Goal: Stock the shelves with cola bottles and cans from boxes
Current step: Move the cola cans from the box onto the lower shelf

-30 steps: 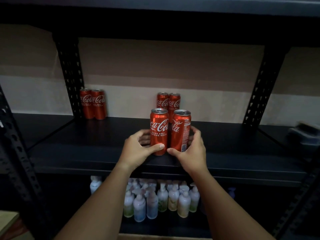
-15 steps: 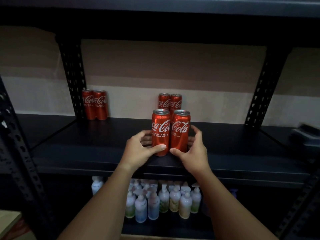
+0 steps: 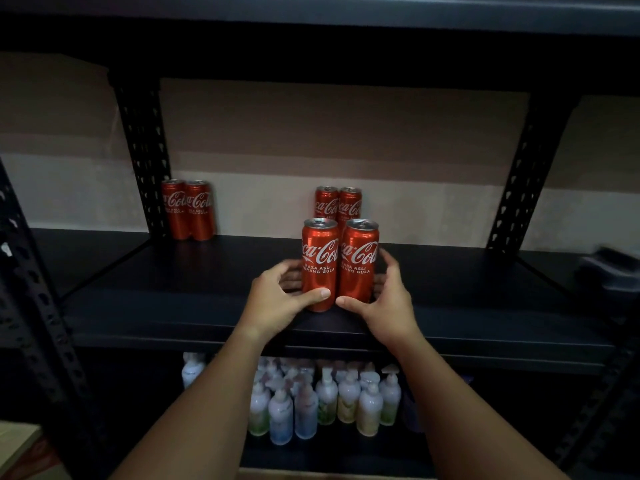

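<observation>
Two red cola cans stand upright and touching near the front edge of the black shelf (image 3: 173,306). The left hand (image 3: 277,299) cups the left front can (image 3: 319,265), thumb across its base; the right hand (image 3: 388,303) wraps the right front can (image 3: 358,261). Directly behind stands a rear pair of cans (image 3: 337,206); another pair of cans (image 3: 188,209) sits by the left upright. Pump bottles (image 3: 311,403) crowd the lower shelf.

Two upright red cola cans stood touching near the front of the black shelf (image 3: 173,306). The left hand (image 3: 273,299) cupped the left front can (image 3: 319,265), thumb across its base; the right hand (image 3: 388,303) cupped the right front can (image 3: 358,261). Directly behind stood another pair of cans (image 3: 337,204), and a third pair (image 3: 187,209) far left by a perforated post (image 3: 143,150). Pale pump bottles (image 3: 325,400) crowded the shelf below.
</observation>
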### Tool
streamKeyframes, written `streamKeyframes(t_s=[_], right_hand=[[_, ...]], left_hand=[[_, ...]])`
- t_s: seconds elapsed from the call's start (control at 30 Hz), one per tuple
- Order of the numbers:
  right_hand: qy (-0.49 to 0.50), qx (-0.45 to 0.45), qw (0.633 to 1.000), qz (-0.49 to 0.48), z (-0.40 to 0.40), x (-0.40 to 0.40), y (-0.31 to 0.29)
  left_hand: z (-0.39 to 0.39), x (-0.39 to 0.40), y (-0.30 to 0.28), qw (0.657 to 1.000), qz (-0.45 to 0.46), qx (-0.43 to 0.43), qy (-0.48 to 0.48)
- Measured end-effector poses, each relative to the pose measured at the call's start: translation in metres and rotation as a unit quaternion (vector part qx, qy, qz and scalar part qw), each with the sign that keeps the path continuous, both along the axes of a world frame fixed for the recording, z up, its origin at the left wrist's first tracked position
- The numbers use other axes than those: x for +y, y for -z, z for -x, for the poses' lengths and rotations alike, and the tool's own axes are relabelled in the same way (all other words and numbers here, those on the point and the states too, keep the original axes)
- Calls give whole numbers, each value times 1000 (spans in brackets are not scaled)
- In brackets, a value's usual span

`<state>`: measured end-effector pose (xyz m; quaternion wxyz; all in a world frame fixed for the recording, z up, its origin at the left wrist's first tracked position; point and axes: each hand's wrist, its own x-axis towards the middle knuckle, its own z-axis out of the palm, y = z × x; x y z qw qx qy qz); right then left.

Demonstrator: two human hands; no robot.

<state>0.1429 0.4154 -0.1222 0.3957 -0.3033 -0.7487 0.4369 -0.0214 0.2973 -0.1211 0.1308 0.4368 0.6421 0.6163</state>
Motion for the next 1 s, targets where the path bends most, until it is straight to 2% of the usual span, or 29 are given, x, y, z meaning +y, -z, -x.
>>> streamKeyframes(t_s=[0.1, 0.27, 0.43, 0.8, 1.0], right_hand=[[-7, -3, 1000, -14, 0, -1, -1], [-70, -7, 997, 27, -2, 4, 0], [-85, -5, 996, 35, -2, 3, -1], [10, -4, 1000, -27, 5, -3, 6], [37, -50, 997, -42, 10, -7, 3]], left_hand=[[0, 0, 1, 1000, -2, -6, 0], [0, 1, 1, 1000, 1, 0, -2], [0, 2, 2, 1000, 0, 3, -7], [0, 3, 3, 1000, 1, 3, -24], [-1, 3, 3, 999, 15, 20, -44]])
